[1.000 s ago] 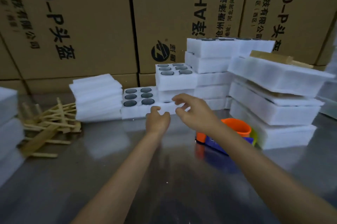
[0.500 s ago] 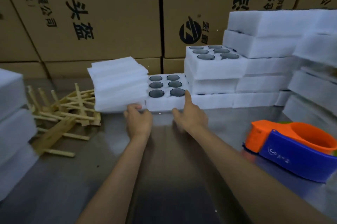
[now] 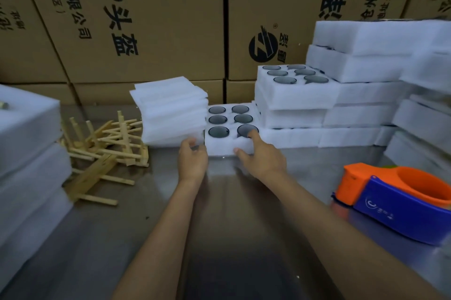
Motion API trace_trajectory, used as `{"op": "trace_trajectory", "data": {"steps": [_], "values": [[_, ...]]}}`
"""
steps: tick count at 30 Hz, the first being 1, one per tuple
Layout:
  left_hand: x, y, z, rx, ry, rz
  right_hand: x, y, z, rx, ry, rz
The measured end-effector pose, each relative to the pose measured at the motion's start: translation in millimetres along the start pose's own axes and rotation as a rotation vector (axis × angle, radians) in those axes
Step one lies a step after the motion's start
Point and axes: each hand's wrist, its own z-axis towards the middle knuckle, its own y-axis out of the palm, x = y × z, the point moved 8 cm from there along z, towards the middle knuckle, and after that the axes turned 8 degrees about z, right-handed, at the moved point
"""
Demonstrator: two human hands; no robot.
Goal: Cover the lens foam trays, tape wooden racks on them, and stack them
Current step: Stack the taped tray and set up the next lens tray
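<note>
A white foam tray (image 3: 220, 144) with several dark round lenses lies uncovered on the steel table, low between two stacks. My left hand (image 3: 191, 163) curls its fingers round the tray's near left corner. My right hand (image 3: 262, 156) grips the near right edge, forefinger on top by a lens and thumb on the front face. A stack of thin foam cover sheets (image 3: 170, 110) stands just left of the tray. A loose heap of wooden racks (image 3: 105, 145) lies further left. An orange and blue tape dispenser (image 3: 400, 204) sits at the right.
More foam trays (image 3: 295, 94), one open on top, are stacked behind and right of the tray, with taller stacks (image 3: 380, 55) beyond. Another foam stack (image 3: 26, 153) stands at the left edge. Cardboard boxes (image 3: 136, 18) wall off the back. Steel table (image 3: 231, 238) lies near me.
Both hands moved forward from above the table and took hold of the open tray's front edge. The view shifted closer and to the left.
</note>
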Motion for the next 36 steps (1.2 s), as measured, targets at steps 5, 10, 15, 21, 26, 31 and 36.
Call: {"op": "trace_trajectory", "data": {"steps": [5, 10, 15, 21, 26, 31, 36], "values": [[11, -4, -22, -0.043, 0.070, -0.013, -4, -13, -37, -0.016, 0.009, -0.027], [12, -15, -46, -0.075, 0.093, -0.049, -7, -29, -77, -0.014, -0.005, -0.051], [2, -29, -65, -0.156, 0.067, -0.048, -11, -43, -118, -0.015, -0.012, -0.028], [15, -33, -102, -0.320, 0.149, -0.066, -15, -61, -164, 0.024, -0.028, -0.021], [9, -38, -122, -0.346, 0.132, -0.051, -16, -88, -191, 0.131, -0.003, 0.037], [-1, -40, -136, -0.388, 0.094, -0.024, -11, -107, -200, 0.189, 0.053, 0.054], [-3, -46, -140, -0.402, 0.050, -0.029, 14, -126, -171, 0.379, 0.194, 0.386]]}}
